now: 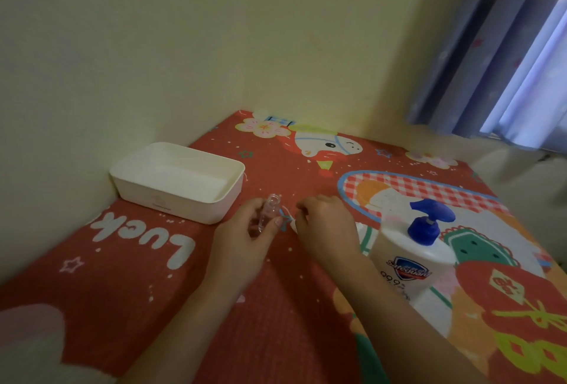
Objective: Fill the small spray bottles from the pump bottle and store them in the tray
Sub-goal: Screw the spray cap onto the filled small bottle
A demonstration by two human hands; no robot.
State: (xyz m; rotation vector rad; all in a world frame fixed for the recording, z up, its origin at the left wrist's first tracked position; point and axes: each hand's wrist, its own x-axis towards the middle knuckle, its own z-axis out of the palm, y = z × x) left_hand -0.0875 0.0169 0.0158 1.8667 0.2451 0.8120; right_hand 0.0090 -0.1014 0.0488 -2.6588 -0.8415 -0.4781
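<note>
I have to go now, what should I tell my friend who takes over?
Left hand holds a small clear spray bottle, top off and open.
Right hand rests fingers-down on the cloth beside it; what its grip holds is hidden.
Pump bottle stands at the right.
White tray sits at the back left, nothing visible inside.
Left: fill, cap, store.

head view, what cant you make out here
- Right hand: its own back hides whatever the fingers hold.
- Small bottle in the left hand: lower part covered by fingers; fill level unclear.
- Pump bottle: base hidden by the right forearm.
- Tray: near wall hides part of its floor.
</note>
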